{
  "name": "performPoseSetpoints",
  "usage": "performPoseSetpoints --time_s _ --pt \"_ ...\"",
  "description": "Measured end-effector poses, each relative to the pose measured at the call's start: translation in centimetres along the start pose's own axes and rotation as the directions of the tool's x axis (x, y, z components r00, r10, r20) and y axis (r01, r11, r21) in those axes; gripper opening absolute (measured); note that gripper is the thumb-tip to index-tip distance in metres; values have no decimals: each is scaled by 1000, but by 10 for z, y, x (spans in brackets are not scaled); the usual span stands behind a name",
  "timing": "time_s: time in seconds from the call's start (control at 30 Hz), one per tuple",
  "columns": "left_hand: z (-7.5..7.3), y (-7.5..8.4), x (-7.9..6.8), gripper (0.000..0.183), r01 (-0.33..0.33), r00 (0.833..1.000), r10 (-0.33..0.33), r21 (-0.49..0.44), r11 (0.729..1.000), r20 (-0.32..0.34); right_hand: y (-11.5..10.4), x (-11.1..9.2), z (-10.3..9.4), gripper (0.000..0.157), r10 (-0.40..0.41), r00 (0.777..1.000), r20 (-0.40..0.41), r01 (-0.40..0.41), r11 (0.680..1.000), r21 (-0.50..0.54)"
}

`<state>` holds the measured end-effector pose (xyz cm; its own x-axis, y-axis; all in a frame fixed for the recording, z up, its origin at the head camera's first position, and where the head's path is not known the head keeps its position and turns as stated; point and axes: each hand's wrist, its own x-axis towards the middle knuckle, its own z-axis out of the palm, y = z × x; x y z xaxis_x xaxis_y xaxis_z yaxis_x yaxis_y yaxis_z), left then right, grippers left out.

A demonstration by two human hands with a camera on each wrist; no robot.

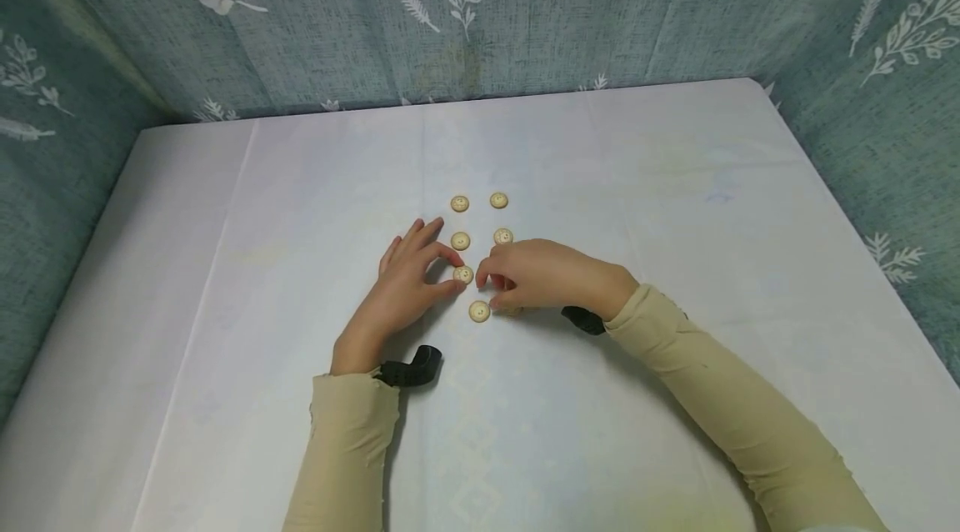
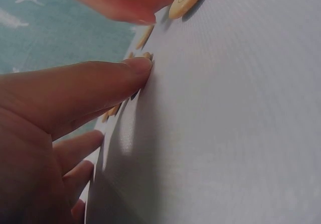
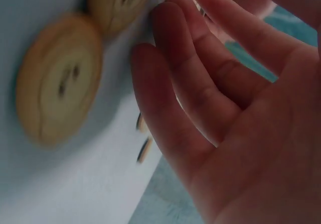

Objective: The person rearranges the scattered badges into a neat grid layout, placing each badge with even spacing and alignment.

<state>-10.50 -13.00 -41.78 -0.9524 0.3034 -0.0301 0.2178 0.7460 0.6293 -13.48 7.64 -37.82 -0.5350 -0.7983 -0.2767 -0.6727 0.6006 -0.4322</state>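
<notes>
Several round, pale wooden buttons lie on the white table, in roughly two columns. My left hand pinches one wooden button between thumb and index finger, its other fingers spread on the cloth. In the left wrist view the thumb hides most of that button. My right hand hovers just right of it, fingers loosely bent, with nothing visible held. Its fingertips are close to a nearer button. Another button lies partly hidden under the right hand. In the right wrist view a large button lies beside the fingers.
Beyond the hands lie a far left button, a far right button and two more just nearer. The white tablecloth spreads around them. A green leaf-patterned curtain borders the table's back and sides. Black wrist straps stick out.
</notes>
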Motion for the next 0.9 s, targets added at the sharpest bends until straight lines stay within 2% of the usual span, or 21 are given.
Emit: performPoseSetpoints --time_s 0.13,0.3,0.9 --pt "1 -1 0 20 4 1000 -4 6 1000 4 -8 1 7 23 -46 998 -32 44 997 -69" --pt "1 -1 0 21 4 1000 -4 4 1000 7 -13 1 13 22 -66 996 -62 57 989 -135" --pt "2 1 1 19 4 1000 -4 12 1000 1 -13 2 17 10 -121 989 -85 108 983 -147"
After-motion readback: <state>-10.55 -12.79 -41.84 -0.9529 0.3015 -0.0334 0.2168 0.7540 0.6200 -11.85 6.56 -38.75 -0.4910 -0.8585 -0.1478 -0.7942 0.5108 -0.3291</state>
